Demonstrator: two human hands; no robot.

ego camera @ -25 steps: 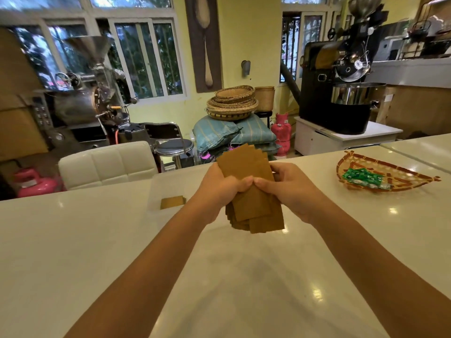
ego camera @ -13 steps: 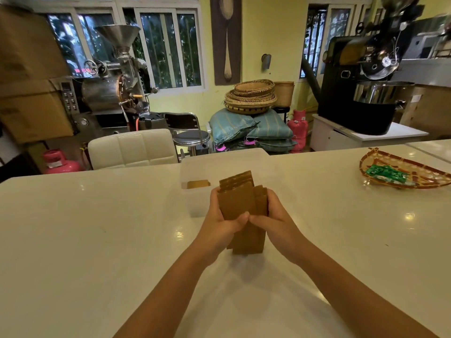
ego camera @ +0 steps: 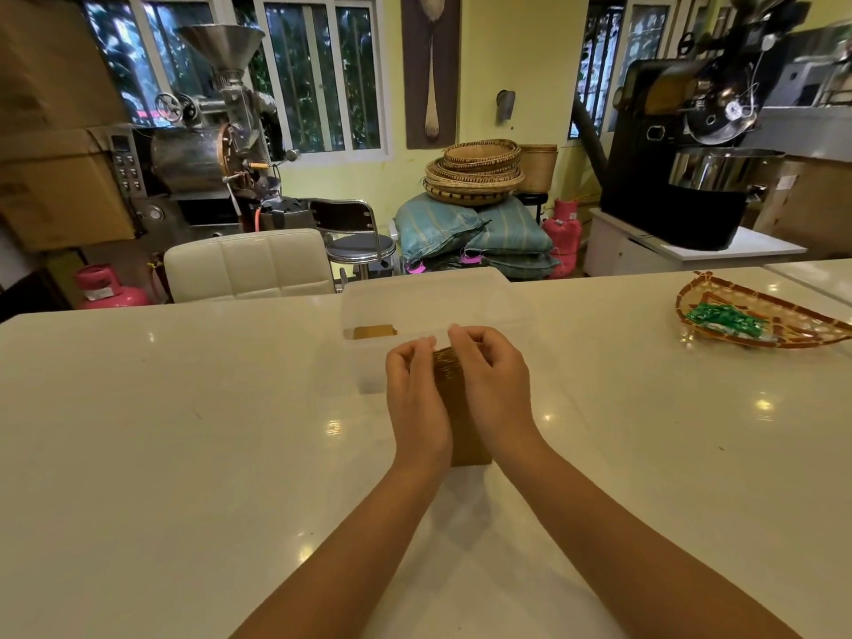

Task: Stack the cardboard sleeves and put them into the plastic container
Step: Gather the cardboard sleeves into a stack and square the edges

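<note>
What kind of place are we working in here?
Probably a small coffee roastery or café workroom: a steel hopper roaster stands by the windows, a black roaster on the right, with stacked sacks and woven trays between them.

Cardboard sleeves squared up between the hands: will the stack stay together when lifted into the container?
The cardboard sleeves are separate thin sheets, so they would probably fan or slide unless squeezed. They look light and fairly stiff, standing on edge between the left hand and right hand.
</note>
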